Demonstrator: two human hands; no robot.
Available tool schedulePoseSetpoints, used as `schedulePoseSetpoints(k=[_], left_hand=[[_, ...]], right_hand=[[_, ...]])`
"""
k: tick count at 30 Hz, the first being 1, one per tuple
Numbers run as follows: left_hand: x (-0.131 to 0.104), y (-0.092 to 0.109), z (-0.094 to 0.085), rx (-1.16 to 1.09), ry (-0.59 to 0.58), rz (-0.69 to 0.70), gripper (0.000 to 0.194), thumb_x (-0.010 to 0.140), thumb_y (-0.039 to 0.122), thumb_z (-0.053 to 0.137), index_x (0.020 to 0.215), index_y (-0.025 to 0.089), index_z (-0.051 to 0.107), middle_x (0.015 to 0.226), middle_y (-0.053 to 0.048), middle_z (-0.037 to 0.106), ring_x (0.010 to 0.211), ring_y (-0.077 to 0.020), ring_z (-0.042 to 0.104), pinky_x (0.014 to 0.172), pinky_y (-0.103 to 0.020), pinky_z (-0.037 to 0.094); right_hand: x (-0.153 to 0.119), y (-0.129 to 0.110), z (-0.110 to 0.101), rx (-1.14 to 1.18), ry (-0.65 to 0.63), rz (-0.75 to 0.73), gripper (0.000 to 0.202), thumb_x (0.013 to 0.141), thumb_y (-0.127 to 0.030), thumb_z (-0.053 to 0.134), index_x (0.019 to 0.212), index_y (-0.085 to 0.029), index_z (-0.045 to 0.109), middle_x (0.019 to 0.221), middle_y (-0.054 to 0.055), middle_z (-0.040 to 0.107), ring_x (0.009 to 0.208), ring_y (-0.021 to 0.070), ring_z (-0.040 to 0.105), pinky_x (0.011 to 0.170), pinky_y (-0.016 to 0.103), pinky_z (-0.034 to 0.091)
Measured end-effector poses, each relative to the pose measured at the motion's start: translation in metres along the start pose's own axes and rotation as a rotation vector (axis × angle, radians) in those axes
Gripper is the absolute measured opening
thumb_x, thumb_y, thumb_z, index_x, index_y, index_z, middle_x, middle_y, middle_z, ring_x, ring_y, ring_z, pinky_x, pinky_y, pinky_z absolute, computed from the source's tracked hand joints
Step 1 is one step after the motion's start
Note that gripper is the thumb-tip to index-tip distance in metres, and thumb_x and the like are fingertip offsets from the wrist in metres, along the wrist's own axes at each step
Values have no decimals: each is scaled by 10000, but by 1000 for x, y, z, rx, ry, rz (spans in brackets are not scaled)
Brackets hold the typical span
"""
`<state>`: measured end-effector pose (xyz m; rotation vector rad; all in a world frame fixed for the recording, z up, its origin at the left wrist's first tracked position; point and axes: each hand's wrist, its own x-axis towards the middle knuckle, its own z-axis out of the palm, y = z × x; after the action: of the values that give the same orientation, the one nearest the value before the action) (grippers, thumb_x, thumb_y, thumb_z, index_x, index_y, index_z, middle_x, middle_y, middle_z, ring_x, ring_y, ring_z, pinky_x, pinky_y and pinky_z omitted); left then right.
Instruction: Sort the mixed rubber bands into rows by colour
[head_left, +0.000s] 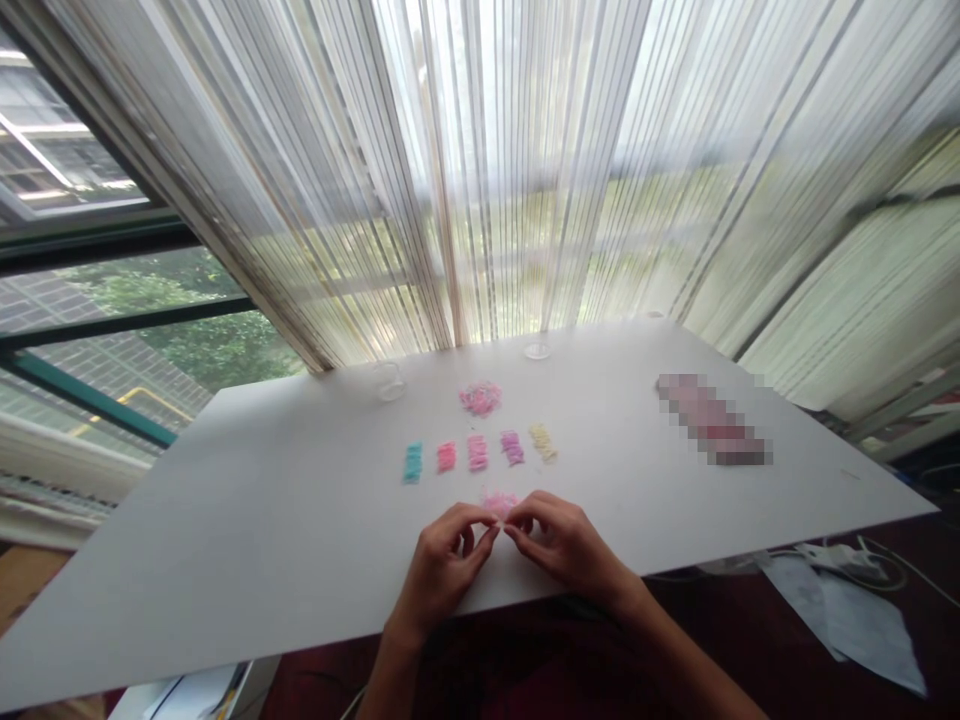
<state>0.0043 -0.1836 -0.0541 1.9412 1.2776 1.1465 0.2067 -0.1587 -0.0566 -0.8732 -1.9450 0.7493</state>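
Note:
Thumb and forefinger of my left hand (448, 552) are pinched together near the table's front edge. Facing it, my right hand (559, 540) pinches the same way, the two sets of fingertips almost meeting. Whatever lies between them is too small to make out. Just beyond the fingertips is a loose pile of small pink pieces (499, 502), partly hidden by my hands. Farther off runs a row of small sorted groups: teal pieces (413, 462), coral-pink pieces (446, 457), pink pieces (478, 453), purple pieces (512, 448) and pale yellow pieces (542, 442).
A mixed pink heap (481, 398) lies behind the row on the white table (300, 540). Two clear round containers (390, 385) (537, 351) stand near the back edge. A blurred-out pinkish object (716, 420) lies at the right. Sheer curtains (525, 200) hang behind the table.

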Motion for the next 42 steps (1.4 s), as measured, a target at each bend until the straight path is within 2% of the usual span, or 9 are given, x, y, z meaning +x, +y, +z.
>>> schedulePoseSetpoints(k=[11,21,42], left_hand=[[-1,-2,0,31,1,0,119,943,310,634,956,226,718,873,-41,725,600,-113,590,576,-220,533],[-2,0,-1,48,0,17,117,959,304,618,963,222,702,892,-38,717,608,-108,594,584,-214,528],[-5,-4,1,77,14,57,61,958,219,617,981,201,670,903,-18,684,607,-80,551,587,-184,491]], right_hand=[[-1,2,0,-29,15,8,154,976,-331,598,906,-232,693,780,22,678,685,155,628,671,269,542],[-2,3,1,-43,0,4,125,960,-334,634,917,-227,682,800,21,669,711,162,637,689,272,535],[-3,2,1,-35,13,-10,67,935,-176,622,932,-217,675,827,18,664,740,153,624,708,261,509]])
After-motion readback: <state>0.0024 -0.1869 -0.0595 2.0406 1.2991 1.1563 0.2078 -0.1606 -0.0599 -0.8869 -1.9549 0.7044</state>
